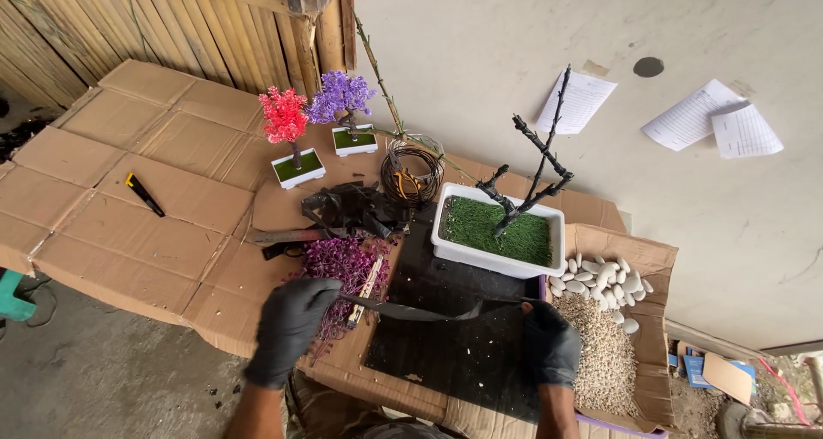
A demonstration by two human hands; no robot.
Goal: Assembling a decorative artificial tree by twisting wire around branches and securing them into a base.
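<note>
Both my hands wear black gloves. My left hand (287,326) and my right hand (550,343) each grip one end of a dark strip (424,312), stretched between them over a black mat (454,353). Just beyond the strip stands a white rectangular pot (480,259) of green turf with a bare black branched trunk (536,177) rising from it. A bunch of purple artificial foliage (339,263) lies next to my left hand, with a small knife (367,286) resting on it.
Flattened cardboard (129,207) covers the work surface. On it stand a red mini tree (287,139) and a purple mini tree (345,109), a wire coil with pliers (410,175), a black bag (351,207), a cutter (144,194). A box (639,255) at right holds white pebbles and gravel.
</note>
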